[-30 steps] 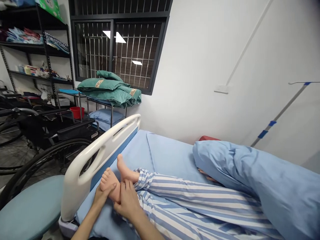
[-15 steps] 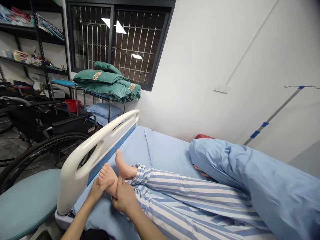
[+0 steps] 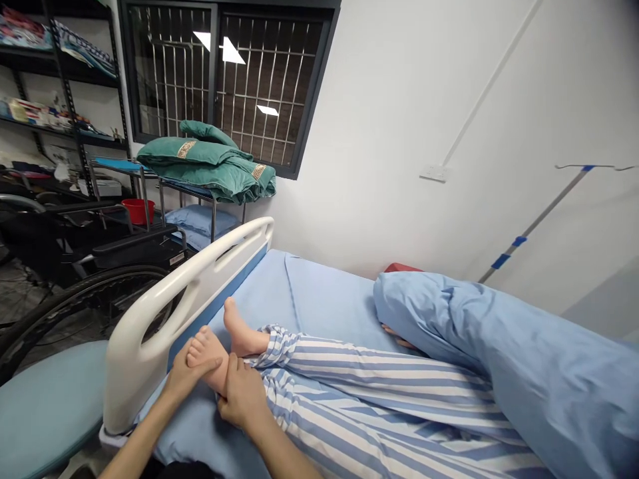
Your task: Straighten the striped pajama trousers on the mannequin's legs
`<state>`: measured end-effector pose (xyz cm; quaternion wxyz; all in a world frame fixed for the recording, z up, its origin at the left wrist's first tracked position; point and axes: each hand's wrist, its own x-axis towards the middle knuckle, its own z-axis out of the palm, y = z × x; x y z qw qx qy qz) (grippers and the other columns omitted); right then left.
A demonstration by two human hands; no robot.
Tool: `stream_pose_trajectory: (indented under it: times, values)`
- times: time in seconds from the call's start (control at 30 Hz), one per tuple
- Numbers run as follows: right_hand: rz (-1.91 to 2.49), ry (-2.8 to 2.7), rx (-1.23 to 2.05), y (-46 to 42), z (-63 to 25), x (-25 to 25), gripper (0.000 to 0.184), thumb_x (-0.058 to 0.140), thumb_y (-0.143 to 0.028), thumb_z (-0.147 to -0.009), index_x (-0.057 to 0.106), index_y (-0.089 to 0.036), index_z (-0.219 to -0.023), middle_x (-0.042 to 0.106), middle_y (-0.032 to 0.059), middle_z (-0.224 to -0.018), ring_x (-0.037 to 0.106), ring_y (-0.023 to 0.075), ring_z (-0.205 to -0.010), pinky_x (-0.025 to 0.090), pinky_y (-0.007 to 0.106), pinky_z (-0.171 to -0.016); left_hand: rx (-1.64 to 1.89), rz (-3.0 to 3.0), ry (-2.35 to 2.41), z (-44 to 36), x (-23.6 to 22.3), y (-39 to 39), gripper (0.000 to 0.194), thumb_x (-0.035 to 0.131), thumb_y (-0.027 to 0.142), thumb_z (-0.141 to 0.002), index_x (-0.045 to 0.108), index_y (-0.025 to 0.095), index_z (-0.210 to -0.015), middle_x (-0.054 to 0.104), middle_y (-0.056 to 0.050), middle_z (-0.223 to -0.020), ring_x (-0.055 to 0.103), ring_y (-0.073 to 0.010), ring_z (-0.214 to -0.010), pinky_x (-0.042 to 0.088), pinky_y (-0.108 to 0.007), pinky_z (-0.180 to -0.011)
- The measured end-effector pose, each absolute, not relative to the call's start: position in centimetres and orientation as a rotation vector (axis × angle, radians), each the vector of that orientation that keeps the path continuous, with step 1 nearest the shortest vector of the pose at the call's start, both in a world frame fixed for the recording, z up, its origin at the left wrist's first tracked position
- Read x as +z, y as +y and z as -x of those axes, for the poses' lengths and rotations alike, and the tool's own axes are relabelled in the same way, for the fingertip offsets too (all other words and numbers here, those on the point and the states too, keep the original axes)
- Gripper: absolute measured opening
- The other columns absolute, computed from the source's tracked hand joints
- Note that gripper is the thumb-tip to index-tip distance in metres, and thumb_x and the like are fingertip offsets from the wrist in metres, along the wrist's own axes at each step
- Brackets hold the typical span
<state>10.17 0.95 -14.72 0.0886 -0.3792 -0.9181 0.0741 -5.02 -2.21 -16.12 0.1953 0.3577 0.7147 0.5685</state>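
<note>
At six o'clock on the bed [image 3: 324, 299], the left hand [image 3: 188, 380] is cupping a bare foot [image 3: 206, 354] while the right hand [image 3: 242, 394] is gripping its ankle, and a loosening grip could let the foot swing into the white bed rail [image 3: 150, 326] just beside.

1. We're looking at a hospital ward or care room;
2. there's a hospital bed [image 3: 319, 293] with a white side rail [image 3: 200, 286];
3. striped patient pyjamas [image 3: 379, 372] on the legs;
4. and a wheelchair [image 3: 134, 256] right alongside;
</note>
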Motion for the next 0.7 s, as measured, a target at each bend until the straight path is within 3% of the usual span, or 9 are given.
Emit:
stream_pose_trajectory:
  times: [0.2,0.47,0.7]
  values:
    - [1.137,-2.741,0.212,1.0,-10.0,-15.1,0.062,0.059,-0.026,-0.057,0.036,-0.014,-0.113,0.054,0.0137,-0.101,0.056,0.0285,-0.085,0.047,0.04,-0.068,1.75,-0.706,1.453,3.9,-18.6,-1.4,0.047,0.073,0.032,-0.05,0.057,0.009,-0.088,0.065,-0.004,-0.083,0.061,-0.0213,-0.08,0.05,-0.034,-0.074]
    - [1.137,-2.756,0.234,0.9,-10.1,-14.6,0.056,0.057,-0.025,-0.059,0.037,-0.014,-0.111,0.054,0.0147,-0.101,0.056,0.0286,-0.084,0.047,0.039,-0.067,1.651,-0.757,1.551,3.7,-16.7,-2.5,0.049,0.073,0.037,-0.052,0.058,0.011,-0.092,0.067,-0.005,-0.089,0.062,-0.0218,-0.087,0.052,-0.032,-0.075]
    - [1.12,-2.743,0.219,0.8,-10.2,-14.9,0.06,0.056,-0.026,-0.059,0.037,-0.014,-0.115,0.055,0.0138,-0.102,0.057,0.0292,-0.085,0.048,0.04,-0.067,1.289,-1.002,1.763,4.9,-15.1,-3.3,0.043,0.064,0.048,-0.06,0.062,0.014,-0.087,0.069,-0.007,-0.089,0.062,-0.0234,-0.089,0.049,-0.03,-0.076]
